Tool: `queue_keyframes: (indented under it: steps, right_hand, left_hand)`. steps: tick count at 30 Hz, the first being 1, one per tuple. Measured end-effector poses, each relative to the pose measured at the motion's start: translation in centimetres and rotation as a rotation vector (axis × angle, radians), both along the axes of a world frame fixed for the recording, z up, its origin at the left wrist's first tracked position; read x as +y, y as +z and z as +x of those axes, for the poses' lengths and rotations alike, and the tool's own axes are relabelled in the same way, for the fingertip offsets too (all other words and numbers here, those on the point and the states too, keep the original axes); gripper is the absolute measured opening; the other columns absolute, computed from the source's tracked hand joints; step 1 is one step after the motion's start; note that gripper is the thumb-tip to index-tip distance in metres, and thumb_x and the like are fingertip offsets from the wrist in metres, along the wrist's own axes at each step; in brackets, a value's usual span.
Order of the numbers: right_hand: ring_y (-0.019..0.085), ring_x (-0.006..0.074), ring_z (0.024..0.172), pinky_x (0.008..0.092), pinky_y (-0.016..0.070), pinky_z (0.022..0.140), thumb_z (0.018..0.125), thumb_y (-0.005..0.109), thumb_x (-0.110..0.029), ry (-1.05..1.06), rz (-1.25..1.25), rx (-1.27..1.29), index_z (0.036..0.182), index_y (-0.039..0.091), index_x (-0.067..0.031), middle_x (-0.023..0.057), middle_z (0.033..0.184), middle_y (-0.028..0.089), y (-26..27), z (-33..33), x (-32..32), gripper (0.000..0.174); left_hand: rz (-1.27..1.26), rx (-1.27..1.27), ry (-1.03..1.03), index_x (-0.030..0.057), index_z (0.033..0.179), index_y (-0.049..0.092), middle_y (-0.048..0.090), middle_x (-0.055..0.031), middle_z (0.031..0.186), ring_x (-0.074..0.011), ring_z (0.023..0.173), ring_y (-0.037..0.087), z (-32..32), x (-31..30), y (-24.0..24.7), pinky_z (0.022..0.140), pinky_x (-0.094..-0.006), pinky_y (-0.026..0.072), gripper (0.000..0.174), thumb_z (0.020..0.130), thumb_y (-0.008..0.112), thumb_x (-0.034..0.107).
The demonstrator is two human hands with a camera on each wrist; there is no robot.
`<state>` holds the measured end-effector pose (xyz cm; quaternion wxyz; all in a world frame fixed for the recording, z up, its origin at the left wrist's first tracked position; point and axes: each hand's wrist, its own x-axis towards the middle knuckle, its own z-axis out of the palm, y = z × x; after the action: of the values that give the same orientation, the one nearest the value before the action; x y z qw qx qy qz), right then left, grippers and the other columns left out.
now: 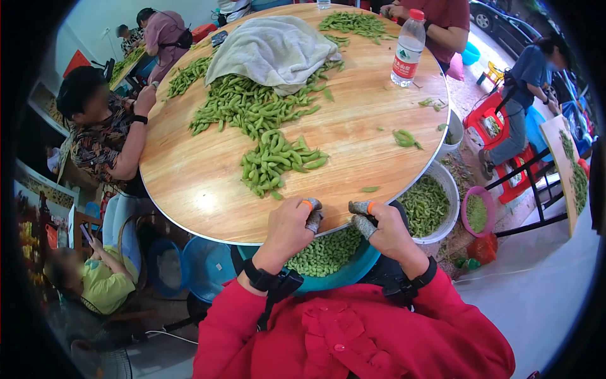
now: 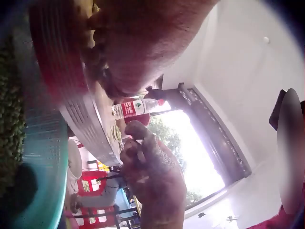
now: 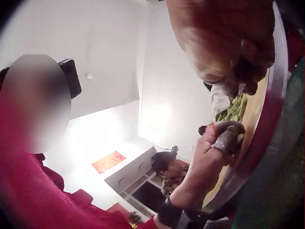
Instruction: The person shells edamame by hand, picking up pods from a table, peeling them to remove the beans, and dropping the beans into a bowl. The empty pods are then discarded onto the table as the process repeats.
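Pods (image 1: 278, 158): head view, heaped on the table (image 1: 353, 132), back from its near edge.
Fingers: my left hand (image 1: 285, 226) and right hand (image 1: 392, 235) bend theirs there; grip unclear.
Tub (image 1: 371, 254): below; I'd best work over it.
Left wrist: right fingers bent, contents unclear.
Right wrist: left fingers curled, likewise.

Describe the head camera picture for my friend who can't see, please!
Left hand and right hand, some fingers wrapped in grey, at the edge of a round wooden table heaped with edamame pods, above a teal tub of shelled beans.
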<state>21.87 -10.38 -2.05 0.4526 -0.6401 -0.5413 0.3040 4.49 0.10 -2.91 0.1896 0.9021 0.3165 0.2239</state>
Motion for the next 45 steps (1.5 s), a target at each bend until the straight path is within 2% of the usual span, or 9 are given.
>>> queue_keyframes:
  steps: [7,10,19,22,26,32,35,38,45]
  right_hand:
    - [0.058,0.0143,0.077,0.0260,0.0450,0.066,0.079,0.058,-0.007,0.044,-0.128,0.174,0.103,0.056,0.0041,0.0159,0.085,0.062,0.9,-1.6,0.8,0.026]
    - [0.057,0.0130,0.076,0.0264,0.0448,0.064,0.079,0.057,-0.007,0.036,-0.106,0.143,0.104,0.055,0.0040,0.0145,0.084,0.062,0.6,-1.4,0.8,0.028]
    - [0.058,0.0326,0.078,0.0317,0.0461,0.069,0.076,0.057,-0.006,0.016,-0.049,-0.178,0.094,0.059,0.0015,0.0208,0.086,0.059,0.4,-1.1,0.9,0.020]
    - [0.056,0.0356,0.077,0.0360,0.0453,0.067,0.077,0.055,-0.008,0.003,-0.022,-0.111,0.092,0.059,0.0002,0.0204,0.083,0.058,0.4,-0.2,1.4,0.017]
    - [0.053,0.0355,0.077,0.0396,0.0432,0.066,0.077,0.052,-0.009,0.121,0.008,-0.351,0.089,0.056,0.0019,0.0188,0.079,0.054,2.0,-1.3,3.5,0.016]
    - [0.051,0.0348,0.085,0.0398,0.0419,0.070,0.074,0.053,-0.006,0.193,0.186,-0.621,0.090,0.054,0.0031,0.0181,0.090,0.053,-1.5,-3.5,9.0,0.019]
    - [0.051,0.0328,0.081,0.0399,0.0428,0.068,0.070,0.051,-0.003,0.453,0.105,-0.589,0.086,0.053,0.0005,0.0160,0.084,0.051,-0.6,-5.3,7.4,0.017]
    - [0.051,0.0333,0.081,0.0401,0.0428,0.068,0.068,0.052,-0.002,0.472,0.210,-0.443,0.087,0.054,0.0001,0.0162,0.083,0.051,-1.1,-6.7,6.1,0.019]
    - [0.052,0.0352,0.076,0.0412,0.0425,0.064,0.068,0.052,-0.001,0.214,0.255,-0.390,0.090,0.055,0.0003,0.0177,0.080,0.052,-1.9,-4.0,6.0,0.022]
  left_hand:
    - [-0.289,-0.173,0.242,0.0045,0.094,0.058,0.059,-0.0067,0.077,-0.0190,0.058,0.055,-1.6,-1.3,-0.2,0.053,-0.0277,0.0437,0.023,0.072,0.057,0.000]
    - [-0.134,-0.090,0.249,0.0041,0.096,0.058,0.058,-0.0068,0.077,-0.0202,0.059,0.055,-2.3,-1.3,0.7,0.053,-0.0294,0.0436,0.024,0.072,0.061,0.007]
    - [-0.073,0.166,0.210,0.0032,0.085,0.059,0.058,-0.0122,0.078,-0.0301,0.071,0.057,0.1,-0.3,0.7,0.062,-0.0388,0.0452,0.026,0.070,0.065,0.023]
    - [-0.142,0.111,0.231,0.0014,0.083,0.059,0.058,-0.0088,0.068,-0.0193,0.061,0.056,-0.5,-0.1,0.7,0.056,-0.0316,0.0443,0.019,0.073,0.064,0.017]
    - [-0.472,-0.164,0.302,-0.0009,0.085,0.059,0.058,-0.0023,0.071,-0.0059,0.063,0.049,-2.1,0.7,-0.4,0.054,-0.0213,0.0408,0.009,0.079,0.059,0.006]
    - [-0.618,-0.632,0.348,-0.0001,0.089,0.057,0.057,-0.0008,0.074,-0.0063,0.062,0.050,-4.5,1.0,-0.8,0.054,-0.0214,0.0419,0.009,0.080,0.056,0.002]
    - [-0.853,-0.865,0.415,0.0019,0.090,0.055,0.054,-0.0006,0.070,-0.0038,0.055,0.044,-6.0,0.7,0.8,0.045,-0.0178,0.0340,0.008,0.083,0.052,0.003]
    - [-1.023,-1.046,0.403,0.0038,0.094,0.052,0.049,0.0002,0.063,-0.0025,0.048,0.035,-6.9,0.8,1.4,0.038,-0.0160,0.0208,0.009,0.085,0.049,0.006]
    - [-1.150,-1.140,0.384,0.0054,0.093,0.052,0.048,-0.0015,0.061,-0.0050,0.046,0.036,-6.7,0.6,1.4,0.038,-0.0169,0.0239,0.008,0.086,0.048,0.008]
